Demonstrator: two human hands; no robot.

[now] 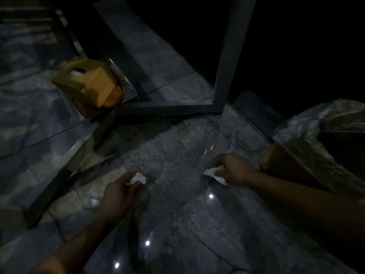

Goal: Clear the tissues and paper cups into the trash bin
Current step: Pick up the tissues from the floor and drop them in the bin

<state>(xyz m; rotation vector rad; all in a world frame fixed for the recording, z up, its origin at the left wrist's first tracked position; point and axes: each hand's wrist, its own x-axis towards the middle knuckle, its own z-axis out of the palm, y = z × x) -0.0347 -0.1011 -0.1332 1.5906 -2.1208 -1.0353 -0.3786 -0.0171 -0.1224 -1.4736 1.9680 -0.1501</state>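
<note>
The scene is dim. My left hand (118,192) is closed around a crumpled white tissue (138,177) low over the glossy marble floor. A second white tissue (214,173) is pinched in my right hand (234,169), also just above the floor. The trash bin (308,155), tan-sided and lined with a clear plastic bag, stands at the right edge, right beside my right forearm. Its opening is dark. No paper cups can be made out.
A yellow-brown tissue box (88,84) with a white tissue in its slot sits on the corner of a marble-topped table (29,107) at left. A grey metal table frame (227,66) stands on the floor (177,147) ahead.
</note>
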